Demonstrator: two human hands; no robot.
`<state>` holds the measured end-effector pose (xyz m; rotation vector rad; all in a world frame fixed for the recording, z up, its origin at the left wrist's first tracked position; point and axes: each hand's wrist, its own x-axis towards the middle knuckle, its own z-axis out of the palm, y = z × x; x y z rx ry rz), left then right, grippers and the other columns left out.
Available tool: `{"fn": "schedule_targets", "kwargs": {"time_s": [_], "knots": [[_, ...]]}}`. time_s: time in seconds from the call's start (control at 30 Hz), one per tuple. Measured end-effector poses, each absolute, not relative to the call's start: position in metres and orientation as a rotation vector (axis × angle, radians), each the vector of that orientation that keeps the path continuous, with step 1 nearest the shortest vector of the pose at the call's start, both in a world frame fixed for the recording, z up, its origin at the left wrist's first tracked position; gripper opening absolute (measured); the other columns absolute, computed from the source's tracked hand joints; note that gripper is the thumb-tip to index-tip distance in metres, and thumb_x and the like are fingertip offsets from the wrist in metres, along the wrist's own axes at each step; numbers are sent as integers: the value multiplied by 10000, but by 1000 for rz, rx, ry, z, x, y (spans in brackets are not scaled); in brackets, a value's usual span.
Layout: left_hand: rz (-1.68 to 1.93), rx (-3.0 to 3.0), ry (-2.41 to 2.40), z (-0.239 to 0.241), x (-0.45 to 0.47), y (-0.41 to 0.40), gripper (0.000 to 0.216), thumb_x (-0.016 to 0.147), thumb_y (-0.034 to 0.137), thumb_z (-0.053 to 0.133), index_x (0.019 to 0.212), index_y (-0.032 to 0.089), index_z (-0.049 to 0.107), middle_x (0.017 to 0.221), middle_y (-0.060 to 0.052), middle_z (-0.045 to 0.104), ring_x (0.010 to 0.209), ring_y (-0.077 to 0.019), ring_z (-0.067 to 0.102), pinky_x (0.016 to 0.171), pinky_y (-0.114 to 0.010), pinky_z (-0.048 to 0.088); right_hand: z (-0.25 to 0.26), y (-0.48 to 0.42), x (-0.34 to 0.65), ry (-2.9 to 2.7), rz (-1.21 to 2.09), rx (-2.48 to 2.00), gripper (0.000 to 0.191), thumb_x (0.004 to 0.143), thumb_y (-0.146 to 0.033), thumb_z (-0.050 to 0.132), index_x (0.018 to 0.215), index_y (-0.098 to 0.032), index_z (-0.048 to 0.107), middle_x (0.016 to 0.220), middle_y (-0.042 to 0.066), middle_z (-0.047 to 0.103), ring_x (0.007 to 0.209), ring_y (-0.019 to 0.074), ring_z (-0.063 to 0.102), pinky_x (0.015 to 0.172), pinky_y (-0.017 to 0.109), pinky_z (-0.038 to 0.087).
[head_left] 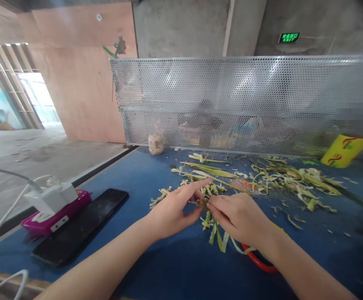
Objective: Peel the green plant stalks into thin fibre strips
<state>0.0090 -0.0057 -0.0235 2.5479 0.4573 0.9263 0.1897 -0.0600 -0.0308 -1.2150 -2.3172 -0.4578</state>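
My left hand (173, 210) and my right hand (239, 218) meet over the blue table (131, 175), both pinching a small woven piece of green-yellow leaf strips (206, 199). Loose ends of the strips (219, 237) hang below my right hand. The left index finger stretches out over the piece while thumb and other fingers pinch it. A red loop (258, 260), perhaps a scissor handle, lies under my right wrist; its other end is hidden.
Leaf cuttings (294, 179) litter the table to the right and behind. A black phone (81, 227) and a pink power bank (53, 216) with a white charger (51, 196) lie at left. A perforated metal screen (246, 104), a yellow package (344, 151) and a small jar (155, 143) stand behind.
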Motion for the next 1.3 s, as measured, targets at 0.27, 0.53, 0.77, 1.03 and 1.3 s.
{"fn": "schedule_targets", "kwargs": {"time_s": [0.27, 0.53, 0.77, 1.03, 1.3], "knots": [[942, 2560, 445, -23, 7, -7, 608, 780, 117, 419, 1335, 228, 196, 939, -34, 619, 897, -138, 567, 833, -317, 457, -34, -59, 187, -2282, -464, -1237, 247, 819, -180, 363, 611, -171, 497, 539, -27, 550, 449, 79, 485, 465, 256, 213], [936, 2562, 467, -25, 7, -7, 603, 800, 133, 419, 1344, 231, 176, 949, -36, 636, 862, -139, 583, 794, -304, 467, -35, -56, 188, -2269, -451, -1246, 246, 805, -165, 378, 576, -176, 465, 508, -34, 515, 438, 74, 474, 464, 231, 241], [886, 2360, 556, -22, 8, -7, 609, 772, 104, 430, 1329, 232, 219, 878, 2, 660, 735, -102, 593, 701, -240, 477, -38, -55, 188, -2268, -454, -1231, 259, 799, -169, 393, 554, -171, 477, 490, -36, 519, 430, 62, 470, 465, 225, 235], [838, 2245, 670, -25, 11, -5, 636, 728, 75, 442, 1305, 268, 260, 781, 25, 618, 577, -73, 531, 567, -198, 448, -43, -55, 181, -2282, -597, -1167, 244, 752, -135, 406, 524, -174, 484, 458, -40, 527, 409, 64, 452, 463, 246, 204], [856, 2268, 584, -34, 12, -13, 704, 675, -2, 398, 1308, 213, 176, 753, 8, 547, 687, -105, 517, 677, -242, 431, -39, -57, 175, -2308, -926, -992, 259, 756, -136, 401, 512, -187, 472, 429, -17, 490, 393, 109, 408, 457, 294, 161]]}}
